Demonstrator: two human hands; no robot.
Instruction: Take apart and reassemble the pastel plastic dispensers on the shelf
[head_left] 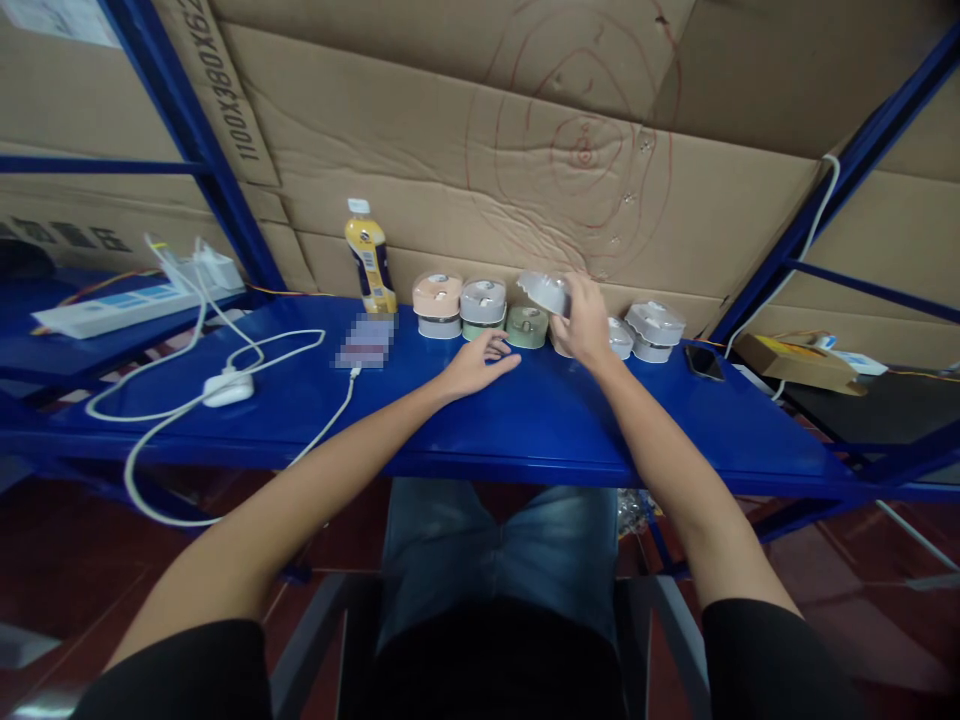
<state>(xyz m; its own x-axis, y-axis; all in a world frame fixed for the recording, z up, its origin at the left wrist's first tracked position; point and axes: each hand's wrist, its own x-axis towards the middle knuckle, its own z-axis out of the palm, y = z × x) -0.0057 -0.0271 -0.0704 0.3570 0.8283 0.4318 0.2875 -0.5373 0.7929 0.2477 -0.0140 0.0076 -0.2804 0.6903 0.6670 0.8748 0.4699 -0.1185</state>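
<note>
Small round containers with clear lids stand in a row along the back of the blue table (pixel 525 420). On the left are a peach container (pixel 437 296) stacked on a grey one and a grey container (pixel 483 300) stacked on a green one. My right hand (pixel 586 322) grips a grey container (pixel 546 292), tilted and raised beside a low green container (pixel 527 327). My left hand (pixel 477 366) rests near the front of the second stack, fingers apart, holding nothing. Another stack (pixel 655 330) stands to the right of my right hand, partly beside a low container (pixel 620 338).
A yellow bottle (pixel 370 258) stands at the back left, behind a blurred-out device (pixel 365 341) with a white cable. A white charger (pixel 228 388) and looped cables lie at the left. A black phone (pixel 703 362) lies at the right; cardboard (pixel 420 170) backs the table.
</note>
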